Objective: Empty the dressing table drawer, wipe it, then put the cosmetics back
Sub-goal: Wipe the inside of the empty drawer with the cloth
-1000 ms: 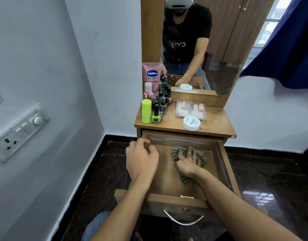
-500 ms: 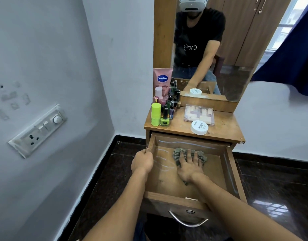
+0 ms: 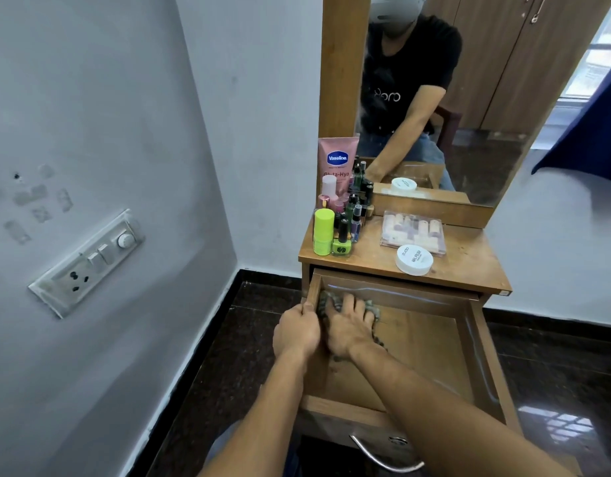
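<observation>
The wooden drawer of the dressing table is pulled out, with only a cloth inside. My right hand presses a grey-green cloth flat into the drawer's far left corner. My left hand grips the drawer's left wall. The cosmetics stand on the tabletop: a pink Vaseline tube, a neon green stick, several nail polish bottles, a clear case and a white round jar.
A mirror stands behind the tabletop. A grey wall with a switch and socket plate is on the left. Dark glossy floor surrounds the table. The drawer's metal handle is nearest me.
My right hand slid the cloth from the middle of the drawer's back to its far left corner. My left hand came down and gripped the drawer's left wall.
</observation>
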Action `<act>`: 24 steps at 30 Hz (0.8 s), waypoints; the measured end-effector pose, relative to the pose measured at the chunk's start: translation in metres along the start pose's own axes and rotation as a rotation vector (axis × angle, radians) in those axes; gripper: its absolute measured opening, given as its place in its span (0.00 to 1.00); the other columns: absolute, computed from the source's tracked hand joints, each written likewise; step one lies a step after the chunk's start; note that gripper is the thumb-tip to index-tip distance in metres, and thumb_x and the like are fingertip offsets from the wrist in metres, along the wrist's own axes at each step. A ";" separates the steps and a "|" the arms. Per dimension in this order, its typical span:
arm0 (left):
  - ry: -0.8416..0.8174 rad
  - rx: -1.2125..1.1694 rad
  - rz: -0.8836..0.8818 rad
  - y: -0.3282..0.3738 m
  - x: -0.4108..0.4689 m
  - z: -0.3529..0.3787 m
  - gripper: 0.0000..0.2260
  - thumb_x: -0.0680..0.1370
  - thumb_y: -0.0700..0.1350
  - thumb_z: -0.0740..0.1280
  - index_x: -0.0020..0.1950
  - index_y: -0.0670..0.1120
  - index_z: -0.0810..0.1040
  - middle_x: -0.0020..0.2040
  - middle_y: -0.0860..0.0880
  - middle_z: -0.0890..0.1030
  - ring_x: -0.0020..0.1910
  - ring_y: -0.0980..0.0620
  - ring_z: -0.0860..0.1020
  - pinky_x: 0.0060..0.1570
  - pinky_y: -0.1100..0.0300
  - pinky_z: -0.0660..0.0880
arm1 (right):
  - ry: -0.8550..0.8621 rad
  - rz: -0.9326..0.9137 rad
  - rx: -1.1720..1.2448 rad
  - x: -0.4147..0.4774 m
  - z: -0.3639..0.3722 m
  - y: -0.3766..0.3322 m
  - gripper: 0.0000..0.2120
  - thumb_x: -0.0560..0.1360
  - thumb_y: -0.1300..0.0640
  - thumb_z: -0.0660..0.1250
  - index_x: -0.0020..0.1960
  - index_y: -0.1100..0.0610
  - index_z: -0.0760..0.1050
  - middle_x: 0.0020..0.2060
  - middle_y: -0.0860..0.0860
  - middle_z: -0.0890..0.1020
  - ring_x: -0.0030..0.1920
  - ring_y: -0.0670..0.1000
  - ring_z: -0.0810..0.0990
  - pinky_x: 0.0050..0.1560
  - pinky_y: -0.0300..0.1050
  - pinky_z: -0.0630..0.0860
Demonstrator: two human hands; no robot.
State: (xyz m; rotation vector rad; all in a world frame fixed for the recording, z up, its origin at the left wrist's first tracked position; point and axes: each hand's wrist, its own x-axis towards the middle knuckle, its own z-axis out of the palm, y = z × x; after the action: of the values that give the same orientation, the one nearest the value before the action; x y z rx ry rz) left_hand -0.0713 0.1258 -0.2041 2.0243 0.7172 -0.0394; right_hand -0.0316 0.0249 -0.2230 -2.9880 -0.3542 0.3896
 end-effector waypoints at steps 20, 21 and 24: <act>0.036 0.067 0.065 -0.002 -0.001 0.002 0.19 0.85 0.54 0.53 0.63 0.50 0.81 0.58 0.45 0.82 0.58 0.42 0.78 0.59 0.49 0.74 | 0.089 -0.240 -0.091 0.008 -0.012 0.017 0.18 0.79 0.51 0.61 0.68 0.52 0.74 0.66 0.56 0.65 0.67 0.60 0.63 0.68 0.58 0.64; 0.034 0.068 0.067 -0.002 -0.001 0.002 0.19 0.85 0.53 0.53 0.63 0.50 0.81 0.58 0.45 0.82 0.58 0.42 0.78 0.59 0.49 0.74 | 0.081 -0.248 -0.094 0.006 -0.013 0.017 0.18 0.79 0.52 0.61 0.68 0.52 0.75 0.66 0.56 0.66 0.67 0.60 0.63 0.68 0.57 0.65; 0.031 0.083 0.072 0.000 -0.001 0.001 0.19 0.85 0.53 0.52 0.64 0.50 0.80 0.59 0.45 0.82 0.58 0.42 0.78 0.60 0.48 0.74 | 0.048 -0.283 -0.104 0.003 -0.016 0.018 0.18 0.77 0.54 0.62 0.67 0.52 0.76 0.63 0.55 0.66 0.65 0.59 0.65 0.66 0.56 0.66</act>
State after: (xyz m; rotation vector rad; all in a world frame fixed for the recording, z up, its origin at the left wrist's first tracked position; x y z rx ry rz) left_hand -0.0722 0.1240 -0.2046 2.1326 0.6707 0.0045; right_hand -0.0208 0.0075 -0.2107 -2.9770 -0.8030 0.2776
